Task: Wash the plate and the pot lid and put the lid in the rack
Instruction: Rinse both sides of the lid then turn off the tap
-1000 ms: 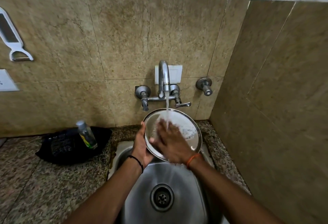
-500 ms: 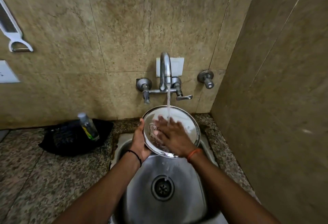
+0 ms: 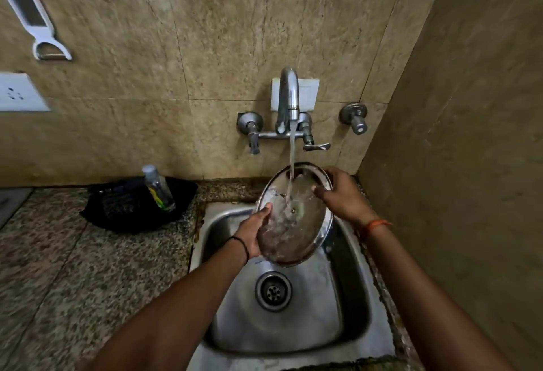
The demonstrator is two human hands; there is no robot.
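At the far left a white peeler (image 3: 35, 18) hangs on the tiled wall, with a white socket plate (image 3: 19, 92) below it at the edge of the view. The speckled stone desk (image 3: 73, 276) runs under them, and near its back edge lies a crumpled black cloth (image 3: 129, 209) with a small clear bottle (image 3: 158, 188) leaning on it, cap up.

Further right, the steel sink (image 3: 346, 312) is set into the desk, its round drain (image 3: 273, 290) visible in the basin. The left hand (image 3: 253, 231), with a dark band at the wrist, grips the lower left rim of a round steel plate (image 3: 305, 229), thumb laid over the inside face and fingers hidden behind it. The plate is held above the sink, tilted so its hollow face turns toward the camera, its top edge close to the wall.

Above it the tap (image 3: 288, 100) on the wall is running; the stream of water (image 3: 291, 153) falls onto the upper part of the plate and spreads down across its face.

The right hand (image 3: 342, 194), with an orange thread at the wrist, closes on the plate's upper right rim, thumb resting on the inner face and fingers curled over the edge. To the right of the tap a separate round valve (image 3: 354, 116) sticks out of the wall, and a second tiled wall (image 3: 470, 165) closes the corner.
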